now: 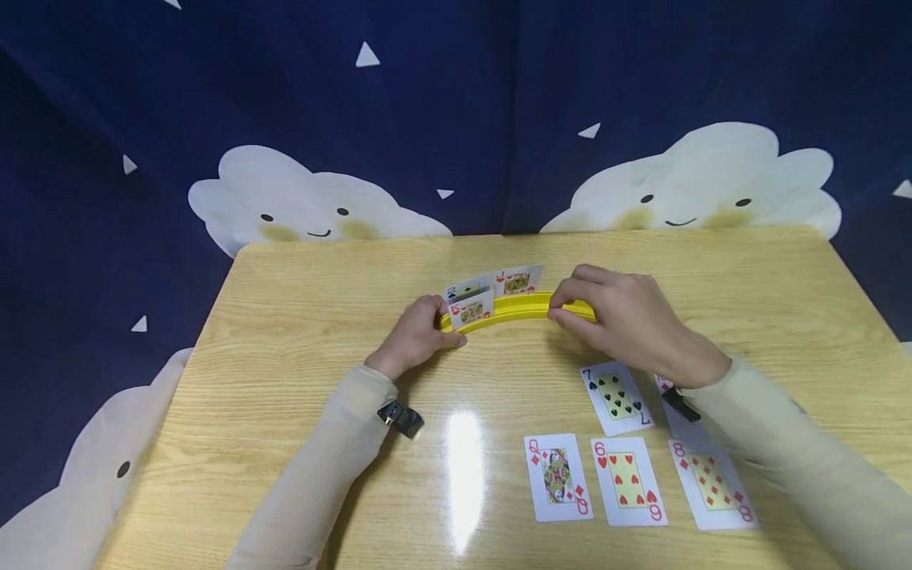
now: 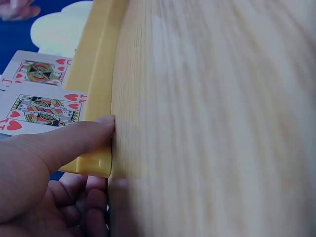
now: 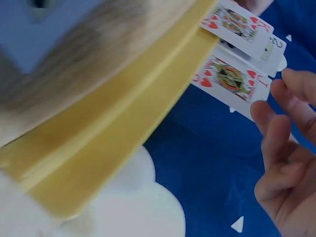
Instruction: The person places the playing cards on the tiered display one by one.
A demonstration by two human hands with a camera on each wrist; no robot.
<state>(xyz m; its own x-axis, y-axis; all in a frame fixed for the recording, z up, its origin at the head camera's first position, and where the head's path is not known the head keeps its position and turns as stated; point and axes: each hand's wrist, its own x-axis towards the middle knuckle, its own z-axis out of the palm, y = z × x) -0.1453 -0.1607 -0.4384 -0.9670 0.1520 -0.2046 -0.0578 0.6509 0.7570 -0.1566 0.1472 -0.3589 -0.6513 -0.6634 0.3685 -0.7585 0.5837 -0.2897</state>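
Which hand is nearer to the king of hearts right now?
Left. The left hand grips the end of the yellow card holder right beside the king of hearts; the right hand is farther off, toward the holder's other end.

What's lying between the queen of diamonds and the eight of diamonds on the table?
The six of hearts lies face up between the queen of diamonds and the eight of diamonds, touching neither, as the head view shows.
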